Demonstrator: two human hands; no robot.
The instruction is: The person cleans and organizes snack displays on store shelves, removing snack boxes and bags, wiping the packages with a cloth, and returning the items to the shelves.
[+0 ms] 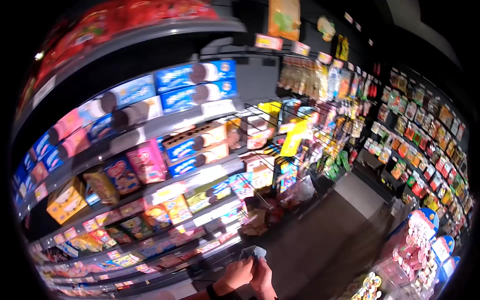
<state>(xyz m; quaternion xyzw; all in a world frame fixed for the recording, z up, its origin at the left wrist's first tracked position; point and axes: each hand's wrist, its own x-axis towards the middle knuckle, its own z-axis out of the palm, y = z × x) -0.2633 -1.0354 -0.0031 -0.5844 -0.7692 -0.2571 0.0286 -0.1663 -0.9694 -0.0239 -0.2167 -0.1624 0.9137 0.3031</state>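
Note:
Low in the view, my left hand and my right hand are close together, both closed around a crumpled grey cloth. The cloth sticks out above the fingers, and part of it is hidden inside the hands. A dark band circles my left wrist. Both hands are in front of the lower shelves, over the dark floor, and touch no shelf goods. The picture is somewhat blurred.
Long shelves on the left carry blue cookie boxes, a pink package and a yellow box. Hanging snack bags line the back. A display of small cups stands at lower right, beside the floor.

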